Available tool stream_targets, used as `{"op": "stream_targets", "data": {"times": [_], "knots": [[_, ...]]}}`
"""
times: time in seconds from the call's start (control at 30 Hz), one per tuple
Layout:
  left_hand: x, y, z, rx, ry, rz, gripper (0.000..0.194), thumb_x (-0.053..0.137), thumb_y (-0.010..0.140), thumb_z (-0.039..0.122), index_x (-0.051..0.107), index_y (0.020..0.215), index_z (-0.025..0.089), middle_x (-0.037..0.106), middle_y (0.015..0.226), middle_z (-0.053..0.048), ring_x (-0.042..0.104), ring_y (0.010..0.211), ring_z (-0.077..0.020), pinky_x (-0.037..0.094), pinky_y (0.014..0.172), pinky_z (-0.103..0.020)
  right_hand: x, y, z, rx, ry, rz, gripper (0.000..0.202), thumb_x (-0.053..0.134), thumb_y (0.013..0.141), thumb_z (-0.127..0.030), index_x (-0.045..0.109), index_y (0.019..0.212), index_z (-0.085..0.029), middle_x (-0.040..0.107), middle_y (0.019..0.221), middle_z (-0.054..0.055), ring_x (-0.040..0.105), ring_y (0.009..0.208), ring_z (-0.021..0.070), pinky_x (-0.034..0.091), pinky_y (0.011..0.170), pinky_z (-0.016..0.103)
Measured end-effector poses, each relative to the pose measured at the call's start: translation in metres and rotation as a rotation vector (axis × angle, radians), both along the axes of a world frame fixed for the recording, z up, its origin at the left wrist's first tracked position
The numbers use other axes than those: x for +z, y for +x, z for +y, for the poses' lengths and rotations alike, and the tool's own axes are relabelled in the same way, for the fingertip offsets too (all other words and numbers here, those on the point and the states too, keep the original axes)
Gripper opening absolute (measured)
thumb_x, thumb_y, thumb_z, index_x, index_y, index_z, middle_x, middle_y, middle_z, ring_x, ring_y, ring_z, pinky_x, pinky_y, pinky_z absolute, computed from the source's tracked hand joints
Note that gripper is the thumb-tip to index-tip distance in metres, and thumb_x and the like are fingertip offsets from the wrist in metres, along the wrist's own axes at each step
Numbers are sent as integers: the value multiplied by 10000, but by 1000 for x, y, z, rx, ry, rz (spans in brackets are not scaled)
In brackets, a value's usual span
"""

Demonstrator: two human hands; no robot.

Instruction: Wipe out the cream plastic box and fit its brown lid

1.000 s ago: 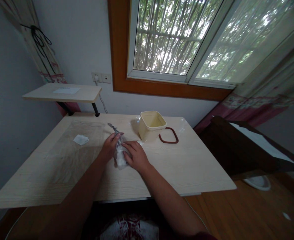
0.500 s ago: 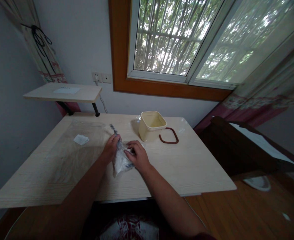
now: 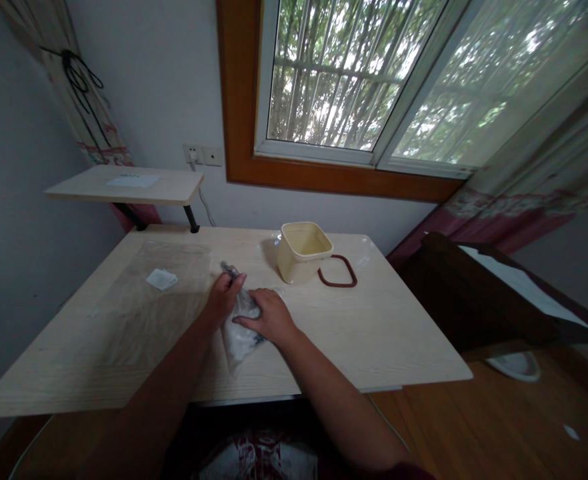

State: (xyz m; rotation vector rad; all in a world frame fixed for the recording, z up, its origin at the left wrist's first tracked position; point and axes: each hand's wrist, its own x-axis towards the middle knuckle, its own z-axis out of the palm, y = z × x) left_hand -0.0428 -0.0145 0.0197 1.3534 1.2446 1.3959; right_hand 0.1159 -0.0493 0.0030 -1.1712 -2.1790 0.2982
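A crumpled clear plastic bag [image 3: 241,337] with dark print lies on the table under my hands. My left hand [image 3: 224,298] is closed around its gathered, twisted neck, and the tip of the bag pokes out above the fist. My right hand [image 3: 269,315] rests on the bag's body, fingers curved over it and thumb pointing left; the palm side is hidden. Just beyond my right hand stands a cream square bucket [image 3: 299,260]. Beside it, a brown U-shaped handle [image 3: 345,285] lies flat.
A large clear plastic sheet [image 3: 139,320] with a white label [image 3: 162,279] covers the table's left part. A raised shelf [image 3: 84,185] with a paper on it stands at the back left. Dark furniture [image 3: 484,300] is beyond the table's right edge.
Both hands have shifted slightly toward me with the bag. My right hand has moved a little left, and its fingers now lie flatter over the bag, whose lower end reaches nearer to me.
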Motion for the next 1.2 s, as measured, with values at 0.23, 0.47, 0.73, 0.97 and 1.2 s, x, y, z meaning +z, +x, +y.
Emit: {"op": "stream_targets", "data": {"times": [0.23, 0.47, 0.73, 0.97, 1.2], "knots": [[4, -3, -1, -113, 26, 44, 325, 620, 831, 421, 509, 622, 198, 435, 585, 30, 422, 579, -124, 355, 572, -253, -4, 4, 4, -2, 91, -99, 106, 614, 903, -298, 653, 862, -208, 658, 847, 45, 616, 862, 198, 456, 827, 315], [-4, -5, 5, -103, 16, -121, 252, 618, 833, 440, 611, 784, 193, 498, 633, 22, 440, 559, -115, 358, 527, -239, 0, 15, 3, -33, 107, 111, 165, 537, 938, -289, 677, 962, -206, 637, 825, 50, 613, 820, 192, 483, 768, 294], [-12, -7, 12, -94, 14, -261, 260, 566, 880, 430, 621, 820, 184, 577, 756, -9, 466, 586, -96, 355, 536, -231, 34, 48, -3, -40, 91, 310, 163, 569, 911, -345, 674, 898, -220, 605, 735, 14, 590, 708, 179, 482, 661, 284], [-15, -6, 16, -57, -2, -279, 245, 596, 851, 412, 622, 808, 172, 556, 719, -3, 447, 555, -87, 308, 502, -225, 62, 119, -19, -199, 128, 779, 505, 701, 787, -339, 482, 1233, -249, 641, 1055, 73, 647, 856, 193, 534, 709, 304], [-21, -5, 19, -79, -39, -238, 251, 585, 854, 409, 611, 812, 163, 525, 693, 8, 430, 551, -79, 300, 493, -203, 83, 228, -12, -598, 293, 779, 512, 783, 708, -361, 508, 1117, -222, 577, 944, 1, 576, 781, 146, 482, 707, 282]]}}
